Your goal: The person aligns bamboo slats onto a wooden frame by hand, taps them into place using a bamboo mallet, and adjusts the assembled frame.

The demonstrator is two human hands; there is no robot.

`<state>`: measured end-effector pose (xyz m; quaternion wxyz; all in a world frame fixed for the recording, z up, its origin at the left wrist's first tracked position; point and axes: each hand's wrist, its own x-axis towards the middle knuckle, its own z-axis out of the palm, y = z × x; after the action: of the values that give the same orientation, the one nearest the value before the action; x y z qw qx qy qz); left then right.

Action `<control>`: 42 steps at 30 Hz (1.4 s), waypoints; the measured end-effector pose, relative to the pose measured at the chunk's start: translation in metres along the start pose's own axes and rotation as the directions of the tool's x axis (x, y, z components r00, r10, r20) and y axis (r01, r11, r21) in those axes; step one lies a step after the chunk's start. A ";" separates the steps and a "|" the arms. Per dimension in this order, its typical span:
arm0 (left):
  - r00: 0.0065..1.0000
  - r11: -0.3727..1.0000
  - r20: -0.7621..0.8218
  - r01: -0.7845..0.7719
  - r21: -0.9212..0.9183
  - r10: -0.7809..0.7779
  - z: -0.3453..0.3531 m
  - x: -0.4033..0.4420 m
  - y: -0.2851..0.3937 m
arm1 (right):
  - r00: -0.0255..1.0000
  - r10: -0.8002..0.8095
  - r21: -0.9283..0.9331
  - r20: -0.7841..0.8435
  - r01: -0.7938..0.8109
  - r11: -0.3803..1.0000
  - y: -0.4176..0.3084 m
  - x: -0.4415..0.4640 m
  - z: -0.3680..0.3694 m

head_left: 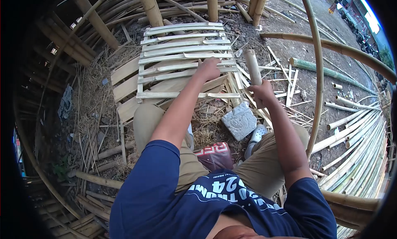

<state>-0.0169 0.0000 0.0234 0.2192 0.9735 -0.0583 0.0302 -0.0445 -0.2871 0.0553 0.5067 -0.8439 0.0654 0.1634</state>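
A rack of pale split bamboo slats, laid in rows across side strips, lies in front of me. My left hand is on the right part of the rack, its fingers closed around a slat near that end; the exact grip is partly hidden. In my right hand is a short thick bamboo stick, held near its lower end and pointing away from me, just right of the rack. Wide flat boards lie under the rack's left side.
A grey stone block sits between my feet, beside a white clog. Long bamboo poles are piled at right, near a green pole. A curved bamboo pole rises close to my right arm. Split scraps litter the ground.
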 end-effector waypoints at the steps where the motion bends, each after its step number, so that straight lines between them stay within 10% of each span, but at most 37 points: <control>1: 0.976 0.999 0.213 -0.039 -0.005 0.039 -0.007 0.004 0.007 | 0.999 0.028 0.044 0.032 -0.030 0.999 0.002 0.004 0.001; 6: 0.635 0.981 0.772 -0.133 0.139 -0.023 -0.091 -0.051 0.106 | 0.995 0.028 -0.020 -0.092 -0.030 0.999 0.012 0.016 0.012; 18: 0.855 0.934 0.512 -0.242 0.261 0.079 -0.021 -0.054 0.100 | 0.957 0.126 0.310 -0.263 -0.040 0.950 0.013 0.028 0.000; 42: 0.876 0.945 0.427 -0.301 0.125 0.222 0.042 -0.069 0.039 | 0.987 0.135 0.060 -0.090 -0.130 0.990 0.045 0.068 0.072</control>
<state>-0.0890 -0.0464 -0.0037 0.1032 0.9575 -0.2311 -0.1382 -0.0080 -0.2412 -0.0367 0.5139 -0.8303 0.1494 0.1552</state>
